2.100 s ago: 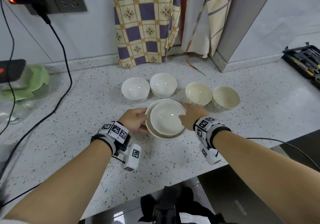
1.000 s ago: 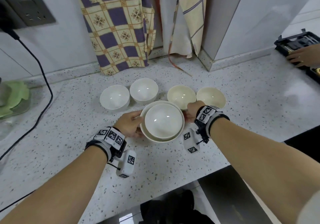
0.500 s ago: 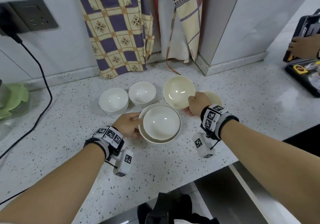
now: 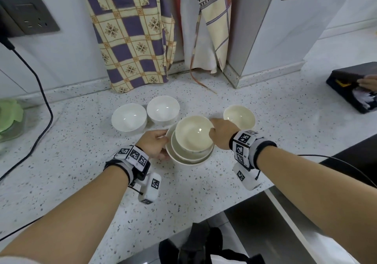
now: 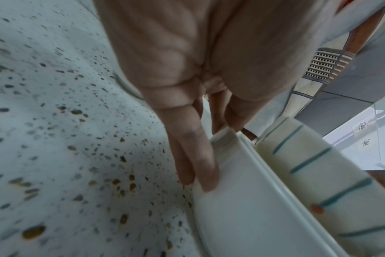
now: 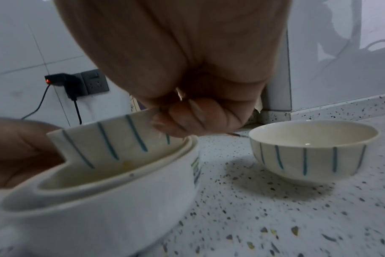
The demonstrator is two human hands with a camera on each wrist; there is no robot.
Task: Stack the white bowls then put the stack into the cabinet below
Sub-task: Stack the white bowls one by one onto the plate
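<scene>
Pinching the rim of a blue-striped bowl [image 4: 192, 135], my right grip [image 4: 222, 135] holds it tilted, base inside two nested white bowls [image 4: 184, 158]. My left grip [image 4: 154, 145] clasps the outer bowl's rim, thumb inside, fingers flat outside. I cannot read its blurred side sticker [image 6: 196, 167]. Another striped bowl [image 4: 239, 116] stands just right; plain white bowls [image 4: 129, 117] stand behind left. Bare worktop [image 4: 204, 186] runs to the near front edge.

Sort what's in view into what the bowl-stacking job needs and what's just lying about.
Job: nested stack, held by the left hand; striped bowl, which the right hand holds partly inside it; second striped bowl; near plain white bowl; far plain white bowl.
Lying about: checked cloth; black cable; wall socket; green-lidded container; black tool case.
</scene>
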